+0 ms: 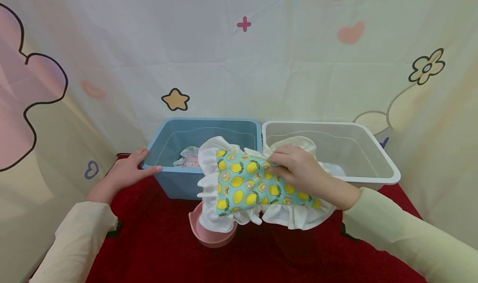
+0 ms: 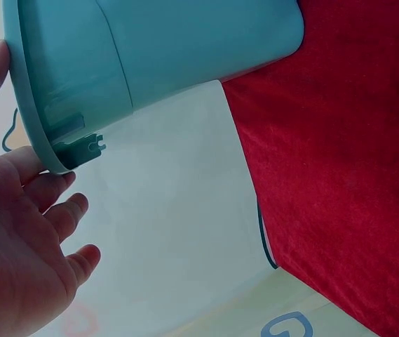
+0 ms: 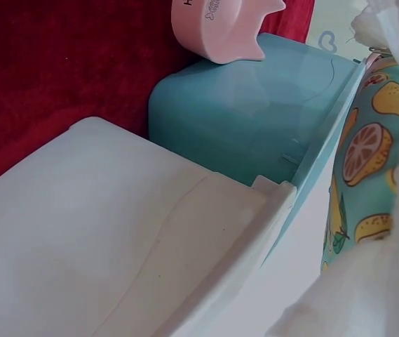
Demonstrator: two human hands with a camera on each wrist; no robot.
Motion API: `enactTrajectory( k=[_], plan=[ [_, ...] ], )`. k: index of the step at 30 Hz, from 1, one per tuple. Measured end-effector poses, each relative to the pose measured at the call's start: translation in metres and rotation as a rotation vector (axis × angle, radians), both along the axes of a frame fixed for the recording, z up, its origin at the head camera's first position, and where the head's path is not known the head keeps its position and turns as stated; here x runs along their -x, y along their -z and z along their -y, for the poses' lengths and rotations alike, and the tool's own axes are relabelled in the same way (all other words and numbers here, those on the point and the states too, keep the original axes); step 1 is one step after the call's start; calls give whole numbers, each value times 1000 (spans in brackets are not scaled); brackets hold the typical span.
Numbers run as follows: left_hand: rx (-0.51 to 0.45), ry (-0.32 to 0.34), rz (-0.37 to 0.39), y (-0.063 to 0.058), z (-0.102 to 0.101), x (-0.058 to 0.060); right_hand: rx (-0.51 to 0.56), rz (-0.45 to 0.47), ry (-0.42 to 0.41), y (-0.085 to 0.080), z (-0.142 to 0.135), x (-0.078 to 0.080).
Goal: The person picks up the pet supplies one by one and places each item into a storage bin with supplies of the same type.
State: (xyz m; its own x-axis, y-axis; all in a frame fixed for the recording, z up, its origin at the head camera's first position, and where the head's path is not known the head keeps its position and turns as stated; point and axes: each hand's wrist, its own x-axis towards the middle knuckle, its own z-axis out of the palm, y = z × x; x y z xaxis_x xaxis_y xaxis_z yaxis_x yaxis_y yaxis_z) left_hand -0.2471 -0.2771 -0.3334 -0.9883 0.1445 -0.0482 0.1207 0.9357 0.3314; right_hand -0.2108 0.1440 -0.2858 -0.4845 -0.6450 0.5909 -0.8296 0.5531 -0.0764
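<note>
lemon-print cloth [image 1: 248,183] | white frill | right hand [image 1: 298,169] pinching it | left hand [image 1: 127,171] spread on blue bin [image 1: 175,183]

The lemon-print cloth [image 1: 249,183], teal with yellow lemons and a white ruffled edge, is hanging spread out in the air, held at its far right part. It is hovering in front of the near rims where the blue bin [image 1: 175,182] and clear bin [image 1: 377,160] are standing side by side.
</note>
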Motion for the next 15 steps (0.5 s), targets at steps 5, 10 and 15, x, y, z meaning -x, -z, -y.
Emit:
enactTrajectory(
  k=[5, 10, 15],
  plan=[
    [-6, -3, 5, -1, -1, -1, -12, 40, 13, -3, 5, 2],
    [-2, -3, 8, -1, -1, -1, -17, 80, 27, -5, 8, 3],
    [4, -2, 5, 0, -1, 0, -28, 99, 32, -7, 12, 6]
  ],
)
